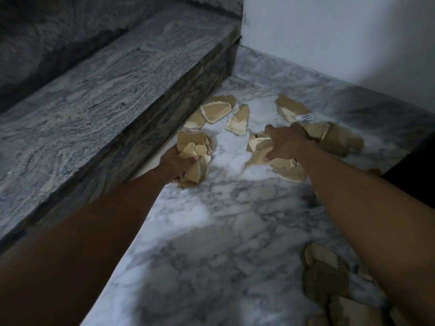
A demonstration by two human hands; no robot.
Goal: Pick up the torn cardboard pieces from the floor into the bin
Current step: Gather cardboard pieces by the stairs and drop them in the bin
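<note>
Left hand fingers curled round a bunch of torn cardboard pieces, tan, ragged-edged, pale inner faces, held by the foot of the grey stone step. Right hand fingers spread and bent down over a second pile on the white marble floor, gripping its top pieces. More scraps lie loose beyond both hands; one carries a white label. Darker pieces lie nearer, under the right forearm.

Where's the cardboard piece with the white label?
Head view, upper right: the labelled piece lies on the marble floor near the white wall, just beyond the right hand.
</note>
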